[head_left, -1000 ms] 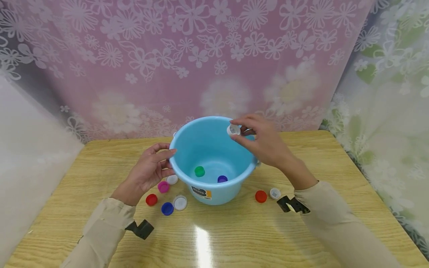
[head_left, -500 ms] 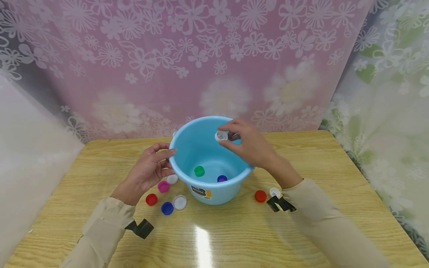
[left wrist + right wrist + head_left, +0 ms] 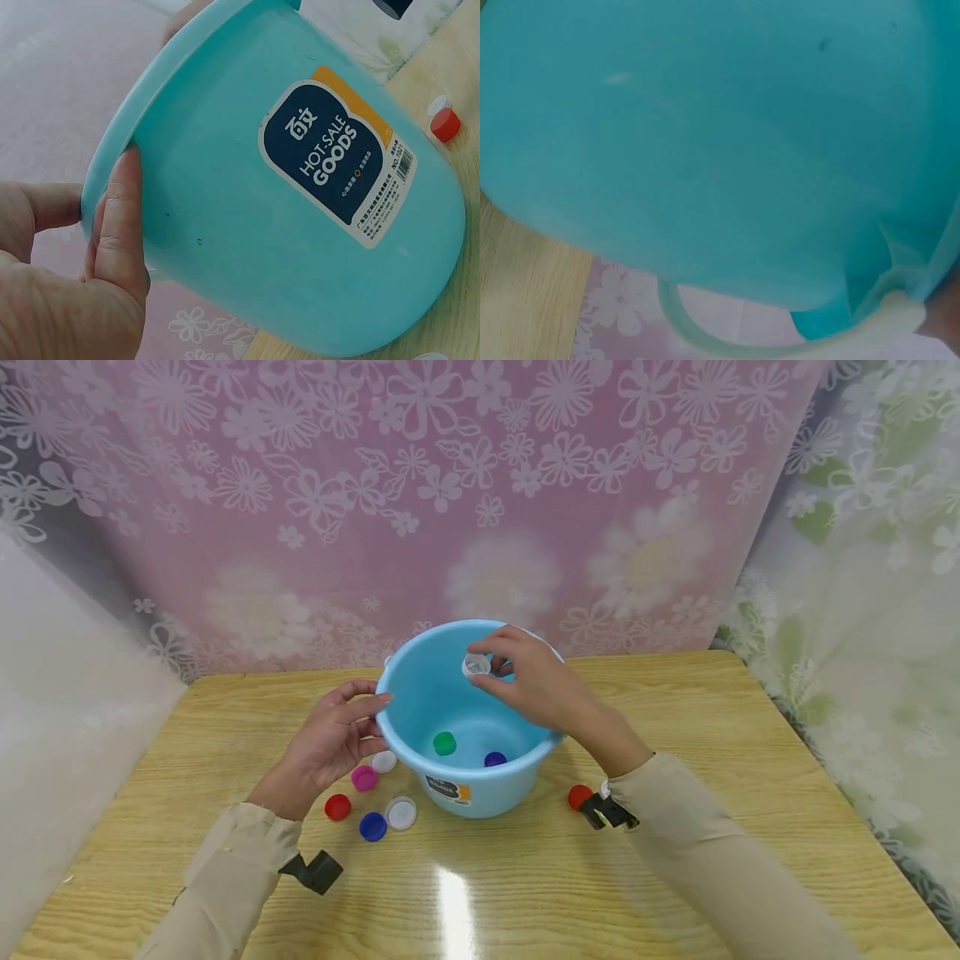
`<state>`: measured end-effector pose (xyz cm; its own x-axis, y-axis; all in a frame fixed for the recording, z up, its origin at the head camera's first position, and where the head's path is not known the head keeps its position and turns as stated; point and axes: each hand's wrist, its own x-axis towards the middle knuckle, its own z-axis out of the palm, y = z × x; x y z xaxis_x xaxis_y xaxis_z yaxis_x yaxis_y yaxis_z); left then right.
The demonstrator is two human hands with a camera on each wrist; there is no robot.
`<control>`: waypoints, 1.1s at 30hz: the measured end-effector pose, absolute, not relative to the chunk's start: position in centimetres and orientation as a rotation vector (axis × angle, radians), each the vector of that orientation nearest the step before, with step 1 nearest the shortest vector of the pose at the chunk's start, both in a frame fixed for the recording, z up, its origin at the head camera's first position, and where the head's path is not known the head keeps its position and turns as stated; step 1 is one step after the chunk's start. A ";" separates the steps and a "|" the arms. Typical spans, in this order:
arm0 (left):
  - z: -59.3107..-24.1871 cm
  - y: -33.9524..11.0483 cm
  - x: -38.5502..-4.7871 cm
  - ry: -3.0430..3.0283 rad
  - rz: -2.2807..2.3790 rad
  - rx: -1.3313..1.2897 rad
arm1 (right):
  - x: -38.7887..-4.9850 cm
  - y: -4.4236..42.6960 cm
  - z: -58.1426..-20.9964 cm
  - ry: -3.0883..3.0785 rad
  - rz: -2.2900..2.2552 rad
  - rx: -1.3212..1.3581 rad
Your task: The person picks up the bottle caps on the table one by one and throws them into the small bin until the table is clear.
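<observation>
A light blue bucket (image 3: 480, 793) stands on the wooden table, its side and label filling much of the left wrist view. My left hand (image 3: 326, 747) grips its left rim, thumb on the inner side and fingers outside. Over the bucket's opening, my right hand (image 3: 536, 681) pinches a white cap (image 3: 476, 666) between thumb and fingertips. Inside on the bottom lie a green cap (image 3: 444, 743) and a dark blue cap (image 3: 495, 759). The right wrist view holds mostly the bucket's outer wall (image 3: 705, 150) and a pale handle (image 3: 780, 350).
Left of the bucket lie a red cap (image 3: 337, 807), a pink cap (image 3: 364, 778), a blue cap (image 3: 372, 827) and two white ones (image 3: 401, 813). Another red cap (image 3: 580, 797) and a partly covered white cap are by my right sleeve. A floral curtain (image 3: 487, 510) hangs behind.
My right hand has moved left with the white cap, from the bucket's right rim to over its middle. My left hand has kept its grip on the rim.
</observation>
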<state>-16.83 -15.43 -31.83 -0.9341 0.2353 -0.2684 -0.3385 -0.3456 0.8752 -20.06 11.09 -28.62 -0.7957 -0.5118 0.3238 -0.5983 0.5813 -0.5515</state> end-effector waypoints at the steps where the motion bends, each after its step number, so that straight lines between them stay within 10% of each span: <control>1: -31.8 -15.4 -16.8 1.542 2.320 -0.136 | -20.1 11.0 -28.7 -2.679 1.024 0.946; 33: -32.1 -15.5 -16.9 1.527 2.332 -0.121 | -19.4 10.3 -29.7 -2.805 0.731 0.986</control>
